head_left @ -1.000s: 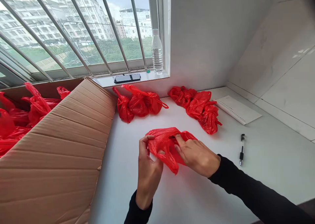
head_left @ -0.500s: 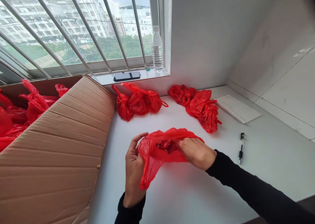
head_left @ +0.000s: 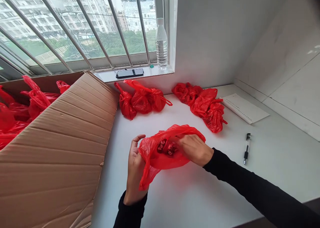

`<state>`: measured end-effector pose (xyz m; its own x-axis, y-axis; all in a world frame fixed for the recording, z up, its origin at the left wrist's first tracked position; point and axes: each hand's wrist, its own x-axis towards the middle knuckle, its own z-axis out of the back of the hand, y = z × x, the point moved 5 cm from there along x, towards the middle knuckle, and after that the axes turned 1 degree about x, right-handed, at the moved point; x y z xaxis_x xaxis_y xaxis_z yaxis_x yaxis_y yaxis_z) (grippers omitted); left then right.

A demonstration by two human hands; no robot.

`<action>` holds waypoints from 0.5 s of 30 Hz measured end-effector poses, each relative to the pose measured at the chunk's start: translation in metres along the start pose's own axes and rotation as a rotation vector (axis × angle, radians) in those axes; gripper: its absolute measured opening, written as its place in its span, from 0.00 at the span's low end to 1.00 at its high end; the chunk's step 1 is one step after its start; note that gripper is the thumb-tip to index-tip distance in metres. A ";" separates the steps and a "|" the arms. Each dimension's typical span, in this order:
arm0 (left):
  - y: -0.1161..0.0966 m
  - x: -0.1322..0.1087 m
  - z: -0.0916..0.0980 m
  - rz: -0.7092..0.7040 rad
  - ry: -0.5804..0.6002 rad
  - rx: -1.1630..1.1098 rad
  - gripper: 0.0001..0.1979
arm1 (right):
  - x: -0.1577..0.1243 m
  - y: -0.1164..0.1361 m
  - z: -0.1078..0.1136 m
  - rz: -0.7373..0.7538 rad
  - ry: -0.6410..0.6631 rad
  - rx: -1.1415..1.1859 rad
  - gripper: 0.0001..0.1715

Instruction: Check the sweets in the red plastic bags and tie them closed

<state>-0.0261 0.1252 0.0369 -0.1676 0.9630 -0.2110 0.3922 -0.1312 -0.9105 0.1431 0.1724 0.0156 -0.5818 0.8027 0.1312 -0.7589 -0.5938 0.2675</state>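
Above the middle of the white table, a red plastic bag (head_left: 165, 164) hangs with its mouth open towards me. Inside it lie shiny red-wrapped pieces (head_left: 171, 148) with printed patterns, which look like wrapped sweets. My left hand (head_left: 135, 174) holds the bag's left side; its thumb sticks up, and the bag covers its other fingers. Reaching into the mouth from the right, my right hand (head_left: 196, 149) has its fingers curled beside the wrapped pieces. Its fingertips are partly hidden, so what they pinch cannot be made out.
Left stands a cardboard box (head_left: 62, 148) holding several red bags (head_left: 37, 99). Knotted red bags (head_left: 142, 101) and more red bags (head_left: 203, 102) lie at the back. A notepad (head_left: 246, 107) and pen (head_left: 247, 148) lie right. On the sill are a phone (head_left: 129, 73) and a bottle (head_left: 162, 47).
My right hand has drawn back slightly to the left and up within the bag's mouth. More of the wrapped pieces shows. The view has tilted down slightly.
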 end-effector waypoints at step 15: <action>0.007 0.004 0.003 0.016 0.006 -0.034 0.23 | -0.028 0.003 0.010 0.025 0.129 0.069 0.03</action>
<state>-0.0265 0.1277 0.0291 -0.1559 0.9623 -0.2230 0.4250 -0.1385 -0.8946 0.1596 0.1491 0.0219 -0.6365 0.7711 0.0160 -0.7242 -0.6046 0.3316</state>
